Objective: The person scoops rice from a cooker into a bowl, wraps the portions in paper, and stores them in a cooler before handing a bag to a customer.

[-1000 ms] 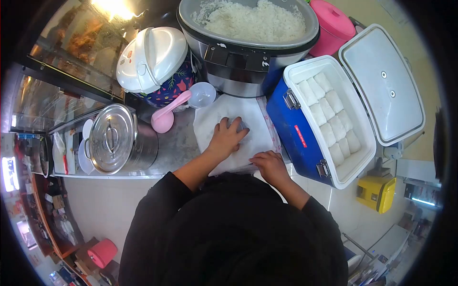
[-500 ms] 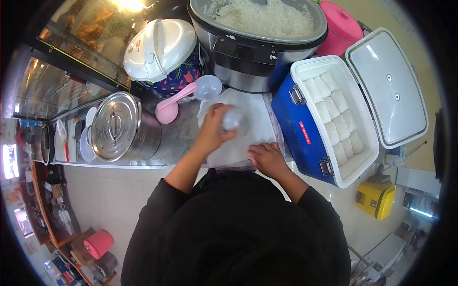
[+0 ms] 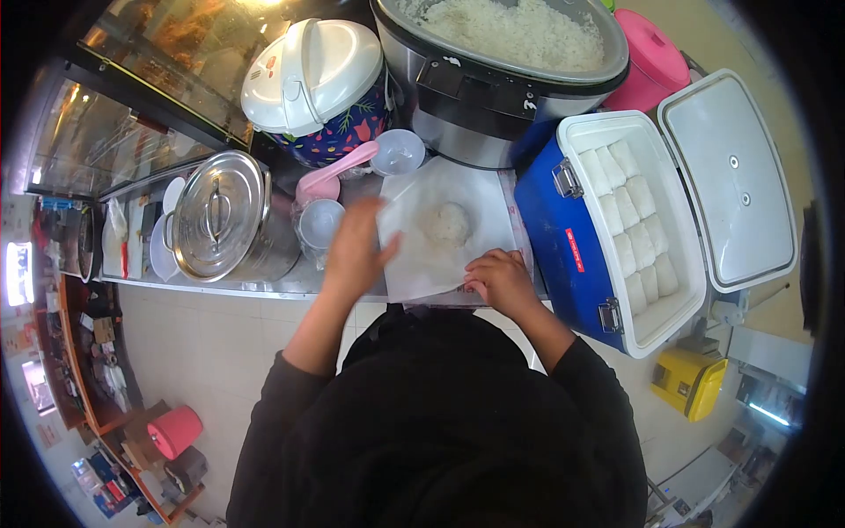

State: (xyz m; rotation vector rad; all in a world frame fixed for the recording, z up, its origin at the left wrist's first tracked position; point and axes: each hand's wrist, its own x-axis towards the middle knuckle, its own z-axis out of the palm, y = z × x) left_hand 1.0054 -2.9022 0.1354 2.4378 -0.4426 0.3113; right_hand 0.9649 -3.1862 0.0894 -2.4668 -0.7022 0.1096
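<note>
Filling the far counter, a big rice cooker (image 3: 510, 62) stands beyond both hands. White paper (image 3: 480, 198) lies under the right hand (image 3: 502, 280), pinned flat by its fingers. Just right of the left hand (image 3: 356, 246), open and empty, sits a rice mound (image 3: 447, 222).

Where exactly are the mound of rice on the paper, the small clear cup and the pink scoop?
Mound of rice (image 3: 447, 223), head view, on its top.
Small clear cup (image 3: 319, 225), head view, on its rim by the left hand (image 3: 356, 246).
Pink scoop (image 3: 334, 172), head view, on its handle.
</note>
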